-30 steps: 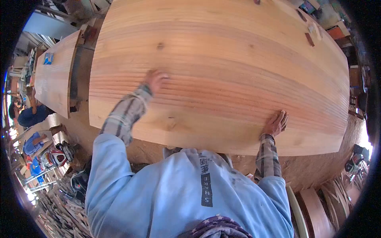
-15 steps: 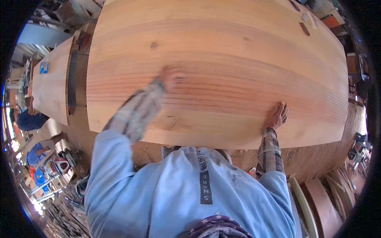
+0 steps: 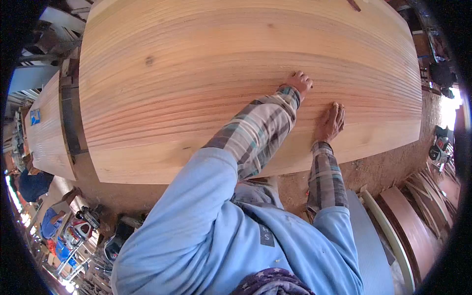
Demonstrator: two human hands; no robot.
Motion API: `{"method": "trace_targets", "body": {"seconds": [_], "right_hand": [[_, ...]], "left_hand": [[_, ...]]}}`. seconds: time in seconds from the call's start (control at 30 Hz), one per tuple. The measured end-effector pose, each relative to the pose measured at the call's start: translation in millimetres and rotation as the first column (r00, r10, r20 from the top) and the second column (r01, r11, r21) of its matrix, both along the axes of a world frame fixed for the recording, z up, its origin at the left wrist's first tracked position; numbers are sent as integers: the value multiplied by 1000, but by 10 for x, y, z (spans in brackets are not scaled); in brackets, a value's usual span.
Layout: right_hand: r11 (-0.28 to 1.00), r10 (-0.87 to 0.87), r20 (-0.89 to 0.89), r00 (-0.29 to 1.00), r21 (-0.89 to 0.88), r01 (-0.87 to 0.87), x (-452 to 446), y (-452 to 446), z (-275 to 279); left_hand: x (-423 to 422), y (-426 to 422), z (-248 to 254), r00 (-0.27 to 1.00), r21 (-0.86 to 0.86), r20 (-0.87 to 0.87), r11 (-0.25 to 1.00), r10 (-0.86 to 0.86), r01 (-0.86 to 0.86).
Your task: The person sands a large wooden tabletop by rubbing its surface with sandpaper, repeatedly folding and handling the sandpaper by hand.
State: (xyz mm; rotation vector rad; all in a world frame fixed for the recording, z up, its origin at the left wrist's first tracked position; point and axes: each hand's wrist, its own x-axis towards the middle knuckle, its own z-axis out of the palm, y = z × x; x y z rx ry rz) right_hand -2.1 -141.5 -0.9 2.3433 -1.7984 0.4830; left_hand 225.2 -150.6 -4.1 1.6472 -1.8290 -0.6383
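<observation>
A broad pale wooden panel (image 3: pixel 196 98) with fine grooves along its grain and a dark knot stretches out in front of me. My left hand (image 3: pixel 299 82) is across to the right on its surface, the fingers curled down; whatever is under them is hidden. Closer to the near edge, my right hand (image 3: pixel 332 122) rests on the same panel, its fingers extended close together and nothing visible in them. Both forearms are in plaid sleeves.
A narrower panel with a blue packet (image 3: pixel 35 116) on it stands to the left, across a gap. Machines (image 3: pixel 81 228) and seated people are at lower left. Boards (image 3: pixel 408 228) lean at lower right. A small dark strip (image 3: pixel 354 5) lies at the panel's far edge.
My left hand has swept rightward along the panel, ending near my right hand. The right hand stays on the panel in much the same place. The view has shifted, too.
</observation>
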Motion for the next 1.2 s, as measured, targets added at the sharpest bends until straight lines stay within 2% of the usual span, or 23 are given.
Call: {"method": "trace_targets", "body": {"seconds": [0.07,0.13,0.23,0.27,0.3,0.37,0.4,0.47,0.5,0.53,0.63,0.73,0.8,0.83,0.87,0.9,0.93,1.0,1.03,1.1,1.13,1.17,1.2], "right_hand": [[1000,-10,16,1000,18,10,14,28,44],[998,-43,64,997,38,40,85,79,104],[998,-36,111,993,54,31,113,138,152],[998,-38,89,995,50,33,91,94,145],[998,-36,62,997,49,33,81,76,131],[997,-44,68,997,60,40,120,67,188],[997,-51,65,997,64,47,117,88,192],[998,-40,44,998,52,37,47,55,107],[1000,-16,28,999,27,15,16,34,87],[1000,-8,13,1000,27,8,14,27,86],[999,-9,29,1000,42,8,85,79,105],[998,-42,42,998,50,39,66,19,61],[999,-42,94,995,38,39,61,40,34],[998,-47,113,992,40,43,74,58,42],[998,-49,88,995,43,46,77,63,70],[998,-52,59,997,46,49,75,46,88],[997,-63,69,996,47,60,79,33,90],[998,-59,0,998,36,59,49,43,80],[996,-73,0,997,43,73,33,38,81],[999,-44,16,999,32,44,49,44,101],[997,-61,5,998,40,61,64,41,112],[996,-67,-3,998,51,67,76,36,127],[996,-71,-14,997,59,72,75,36,133]], "left_hand": [[99,177,51,991,63,127,998,-38,30],[804,828,-273,971,-204,238,979,24,25],[2731,2556,-335,916,29,395,996,67,-86],[2966,2779,-75,912,30,406,996,61,-80],[3046,3004,311,874,156,464,958,145,-241],[2959,3015,506,821,272,532,876,207,-397],[2675,2839,420,837,61,520,970,171,-236],[1975,2336,84,909,-127,401,990,115,-69],[1603,1920,-135,952,-102,285,991,108,-82],[1158,1532,-237,942,-278,291,957,166,-83],[344,706,-16,989,-135,145,991,7,12],[314,665,-154,984,-228,171,974,46,-6],[947,1182,-95,982,-163,187,985,-21,52],[1319,1545,168,943,-41,332,998,-27,43],[1713,1876,-54,970,-43,244,999,23,-13],[2037,2210,46,961,-210,258,976,104,-49],[2390,2555,236,957,29,286,998,46,-57],[2859,2980,209,928,154,333,961,168,-229],[2785,2875,209,930,160,334,963,153,-216],[2377,2562,182,927,-49,319,980,197,-191],[1981,2191,131,957,-172,193,968,214,-182],[1586,1828,135,981,-184,107,973,160,-139],[1193,1432,88,991,-71,59,991,120,-116]]}}
